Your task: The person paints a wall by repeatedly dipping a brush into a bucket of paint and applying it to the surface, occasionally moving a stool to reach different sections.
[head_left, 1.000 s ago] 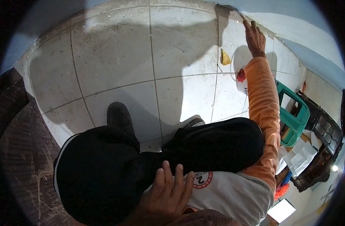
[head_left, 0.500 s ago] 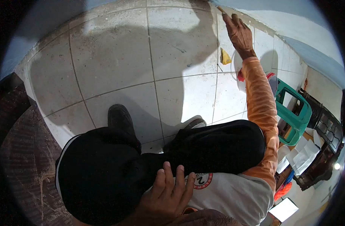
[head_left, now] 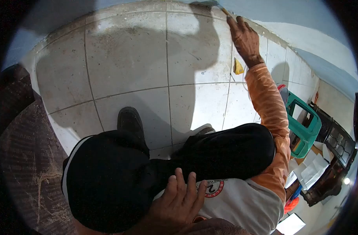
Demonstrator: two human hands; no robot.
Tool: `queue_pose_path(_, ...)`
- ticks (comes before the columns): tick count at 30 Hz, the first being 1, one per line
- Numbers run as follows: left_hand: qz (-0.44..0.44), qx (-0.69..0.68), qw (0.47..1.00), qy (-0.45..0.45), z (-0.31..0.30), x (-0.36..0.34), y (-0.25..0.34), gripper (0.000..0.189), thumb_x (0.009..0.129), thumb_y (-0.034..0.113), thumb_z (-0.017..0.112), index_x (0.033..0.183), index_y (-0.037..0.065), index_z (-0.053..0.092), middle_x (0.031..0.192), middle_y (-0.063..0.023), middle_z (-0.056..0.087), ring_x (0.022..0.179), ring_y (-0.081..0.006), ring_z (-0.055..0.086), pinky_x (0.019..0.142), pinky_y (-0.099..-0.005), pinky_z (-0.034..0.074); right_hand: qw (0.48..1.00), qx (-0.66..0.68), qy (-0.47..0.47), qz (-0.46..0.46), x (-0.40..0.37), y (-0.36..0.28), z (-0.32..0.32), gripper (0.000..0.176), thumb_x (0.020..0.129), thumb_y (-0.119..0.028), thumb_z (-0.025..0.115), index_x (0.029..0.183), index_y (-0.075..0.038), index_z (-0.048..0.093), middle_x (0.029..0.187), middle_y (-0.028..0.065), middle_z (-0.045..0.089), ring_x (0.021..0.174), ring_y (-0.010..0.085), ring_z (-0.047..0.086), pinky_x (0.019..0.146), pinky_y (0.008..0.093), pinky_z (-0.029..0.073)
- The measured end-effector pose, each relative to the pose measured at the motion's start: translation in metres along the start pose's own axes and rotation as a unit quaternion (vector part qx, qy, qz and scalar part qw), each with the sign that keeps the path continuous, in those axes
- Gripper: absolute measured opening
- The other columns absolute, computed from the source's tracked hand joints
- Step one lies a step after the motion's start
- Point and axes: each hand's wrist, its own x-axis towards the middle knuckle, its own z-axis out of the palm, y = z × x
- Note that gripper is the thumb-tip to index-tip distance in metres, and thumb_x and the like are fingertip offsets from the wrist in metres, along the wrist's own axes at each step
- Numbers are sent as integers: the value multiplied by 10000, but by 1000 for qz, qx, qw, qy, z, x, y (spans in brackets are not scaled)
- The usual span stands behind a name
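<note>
My right hand (head_left: 246,39), at the end of an orange sleeve, reaches out to the foot of the blue-grey wall (head_left: 265,11). Its fingers are closed on the thin handle of a paintbrush (head_left: 225,11), whose head is right at the seam between wall and floor tiles. A torn yellow piece (head_left: 238,66) lies on the tiles just below this hand. My left hand (head_left: 183,197) is close to my body, beside the black trousers (head_left: 222,150), its fingers apart and nothing in them.
A bucket with a red rim (head_left: 281,89) stands partly behind my right forearm, next to a green plastic stool (head_left: 304,125). Dark brown boards (head_left: 30,168) border the white tiled floor (head_left: 128,58) at left. White sheets (head_left: 312,168) and dark carved furniture (head_left: 339,137) are at right.
My right hand has shifted left along the wall's foot with the paintbrush, whose head now shows more. The view has moved slightly, and my forearm covers more of the bucket. My left hand stays open.
</note>
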Motion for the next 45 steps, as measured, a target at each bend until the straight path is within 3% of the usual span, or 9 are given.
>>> queue_pose_path(5, 5, 30, 999, 14, 4, -7, 2, 503, 1111, 378, 439, 1481, 55, 548, 1376, -254, 633, 1297, -435, 612, 1172, -560, 345, 979, 1, 105, -173, 55, -75, -10, 374, 944, -121, 644, 1310, -127, 568, 1182, 126, 634, 1013, 287, 727, 799, 398, 637)
queue_pose_path(6, 3, 51, 999, 17, 8, -9, 3, 502, 1108, 379, 449, 1479, 56, 550, 1365, -245, 643, 1283, -429, 627, 1173, -559, 349, 991, -3, -20, -129, 65, -88, -26, 317, 993, -192, 622, 1273, -48, 651, 1491, 165, 574, 1196, 308, 665, 802, 420, 598)
queue_pose_path(7, 0, 49, 999, 18, 9, -12, 3, 502, 1108, 379, 449, 1479, 56, 550, 1365, -245, 643, 1283, -429, 627, 1173, -559, 349, 991, -1, -19, -132, 65, -87, -26, 317, 993, -192, 622, 1273, -48, 651, 1491, 165, 574, 1196, 308, 665, 802, 420, 598)
queue_pose_path(9, -16, 64, 997, 47, 13, -19, 3, 503, 1106, 397, 449, 1465, 64, 564, 1339, -232, 662, 1260, -416, 650, 1167, -558, 370, 987, -31, 65, -142, 63, -70, -18, 329, 943, -92, 636, 1266, -123, 578, 1142, 118, 628, 980, 284, 727, 780, 393, 639)
queue_pose_path(26, -12, 65, 995, 70, 24, -29, 9, 504, 1117, 380, 422, 1482, 61, 557, 1379, -246, 641, 1271, -437, 635, 1131, -564, 413, 982, -37, 87, -165, 75, -119, -16, 399, 937, -133, 670, 1329, -135, 595, 1198, 169, 613, 913, 275, 734, 698, 370, 648)
queue_pose_path(30, -58, -59, 987, 137, 16, -22, 6, 330, 1101, 216, 513, 1290, 18, 698, 1211, -229, 736, 1162, -415, 712, 1097, -524, 480, 996, 35, 34, -79, 63, -59, -14, 457, 944, -71, 591, 1398, -115, 578, 1344, 220, 649, 1071, 373, 712, 879, 451, 610)
queue_pose_path(33, -84, -44, 973, 209, 31, -19, 13, 319, 1079, 207, 555, 1292, 13, 692, 1187, -222, 743, 1131, -404, 727, 1062, -518, 513, 999, 27, 36, -5, 29, -36, -26, 478, 935, -58, 625, 1408, -112, 590, 1307, 204, 663, 1035, 372, 715, 800, 443, 626)
queue_pose_path(38, -47, -65, 991, 111, 33, -10, 18, 523, 1088, 356, 468, 1469, 11, 564, 1370, -283, 634, 1251, -475, 630, 1138, -535, 427, 997, 52, 39, -44, 19, -21, -6, 376, 1017, -163, 617, 1393, -165, 606, 1269, 181, 681, 1027, 359, 726, 800, 447, 624)
queue_pose_path(45, -59, -33, 988, 136, 33, 2, 17, 506, 1043, 338, 527, 1463, 62, 586, 1349, -215, 662, 1202, -421, 658, 1093, -506, 467, 937, 196, 143, 253, -85, 16, -15, 287, 1057, -185, 597, 1323, -79, 615, 1128, 173, 692, 922, 342, 718, 732, 400, 583)
